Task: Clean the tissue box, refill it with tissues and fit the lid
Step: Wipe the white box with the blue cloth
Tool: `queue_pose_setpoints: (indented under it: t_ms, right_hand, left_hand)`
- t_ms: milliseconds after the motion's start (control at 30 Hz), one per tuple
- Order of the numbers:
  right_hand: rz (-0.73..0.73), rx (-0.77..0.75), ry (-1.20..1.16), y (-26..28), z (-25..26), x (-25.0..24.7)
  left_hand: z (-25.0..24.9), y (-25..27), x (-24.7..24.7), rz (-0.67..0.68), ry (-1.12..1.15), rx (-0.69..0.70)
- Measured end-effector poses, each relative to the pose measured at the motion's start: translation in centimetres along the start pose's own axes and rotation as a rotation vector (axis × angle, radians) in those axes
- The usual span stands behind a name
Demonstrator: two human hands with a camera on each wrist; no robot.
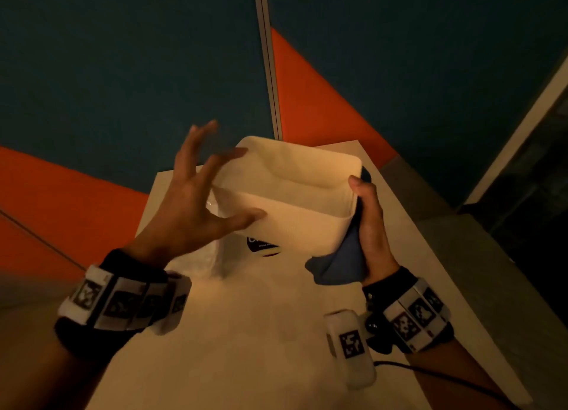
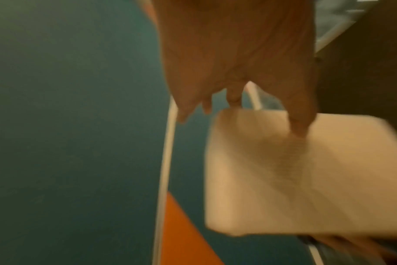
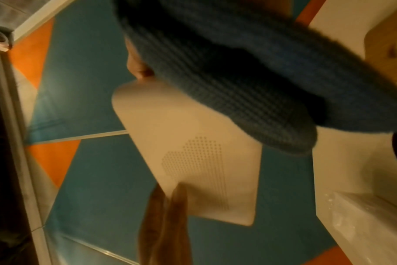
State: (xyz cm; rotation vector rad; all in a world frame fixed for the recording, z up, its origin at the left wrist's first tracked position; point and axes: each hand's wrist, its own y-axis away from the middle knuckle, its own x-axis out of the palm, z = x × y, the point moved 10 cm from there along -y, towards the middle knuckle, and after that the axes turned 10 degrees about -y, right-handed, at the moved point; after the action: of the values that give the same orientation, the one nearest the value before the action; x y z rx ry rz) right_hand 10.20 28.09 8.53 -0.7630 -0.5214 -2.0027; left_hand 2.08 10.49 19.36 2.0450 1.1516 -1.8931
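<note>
The tissue box (image 1: 295, 206) sits in the middle of the head view, held up over the white desk (image 1: 246, 332). It is smooth and cream, with round corners and an open top. The right wrist view shows tiny dots in rows on one flat side. The right hand (image 1: 370, 228) grips the box's right end, with a soft blue cloth (image 1: 338, 263) pressed between palm and box. The left hand (image 1: 196, 203) is spread wide, fingers straight, at the box's left end. A crinkly clear pack (image 1: 212, 256) lies partly hidden behind it. A dark round label (image 1: 264, 246) under the box is too blurry to read.
</note>
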Motion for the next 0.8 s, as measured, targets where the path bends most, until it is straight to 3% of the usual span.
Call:
queue_pose_setpoints:
  t_ms: [67,133,233,333,467,600,667,733,800]
  right_hand:
    - [-0.084,-0.027,0.001,0.0,-0.1,0.2]
    - [-0.131,-0.069,-0.008,0.2,0.2,0.6]
    - [-0.149,-0.170,0.015,0.6,1.0,1.5]
    - [-0.172,-0.223,0.074,1.0,1.0,2.2]
    - [-0.215,-0.219,0.099,1.6,0.7,2.7]
    - [-0.192,-0.300,0.196,1.8,2.6,3.1]
    - [-0.189,-0.332,0.254,2.1,3.2,3.7]
    - [-0.193,-0.456,0.355,3.1,3.6,4.5]
    - [-0.145,-0.692,0.492,5.0,4.1,6.0]
  left_hand:
    - [-3.9,0.6,-0.1,-0.106,-0.139,0.158]
    - [-7.5,1.5,0.9,-0.164,-0.145,0.232]
    - [-9.5,2.4,2.5,-0.200,-0.082,0.113]
    - [-8.5,2.5,1.7,-0.315,0.101,-0.017]
    - [-6.8,1.8,0.0,-0.373,0.241,-0.035]
    - [-4.1,1.3,-1.9,-0.365,0.620,-0.091]
    - [-3.5,1.2,-2.5,-0.356,0.705,-0.075]
    - [-3.5,0.8,-3.1,-0.349,0.686,-0.057]
    - [-3.9,0.6,-3.6,-0.350,0.652,-0.039]
